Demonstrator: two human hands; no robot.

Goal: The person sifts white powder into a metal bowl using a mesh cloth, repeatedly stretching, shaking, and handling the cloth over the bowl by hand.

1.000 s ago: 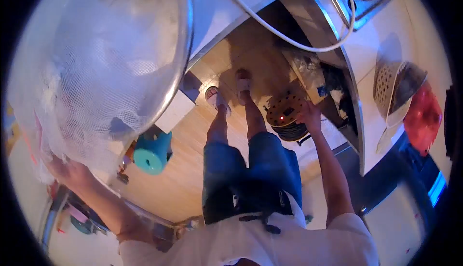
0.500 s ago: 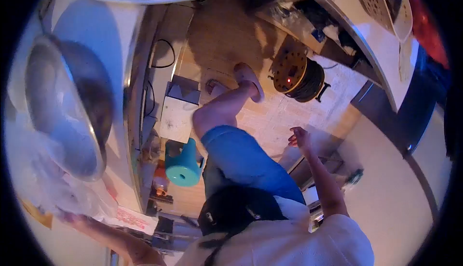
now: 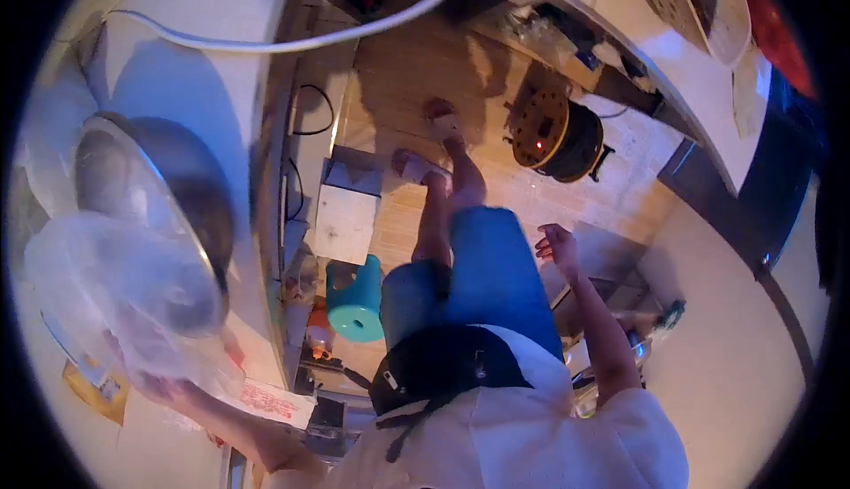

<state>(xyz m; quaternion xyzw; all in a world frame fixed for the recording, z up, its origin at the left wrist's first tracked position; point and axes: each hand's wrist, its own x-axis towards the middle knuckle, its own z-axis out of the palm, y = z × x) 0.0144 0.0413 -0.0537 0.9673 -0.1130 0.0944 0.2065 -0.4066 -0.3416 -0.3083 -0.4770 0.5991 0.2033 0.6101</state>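
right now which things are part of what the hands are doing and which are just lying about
In use:
- thin white translucent material, in the left hand
- metal bowl, beside it, apparently

Lying about:
- teal stool
- cable reel
- white box

The right hand holds nothing visible.

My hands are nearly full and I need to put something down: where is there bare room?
The counter looks bare between the white cable and the metal bowl; so does the floor between the cable reel and right hand. Around the left hand it is crowded: plastic bag, bowl and red-printed paper.
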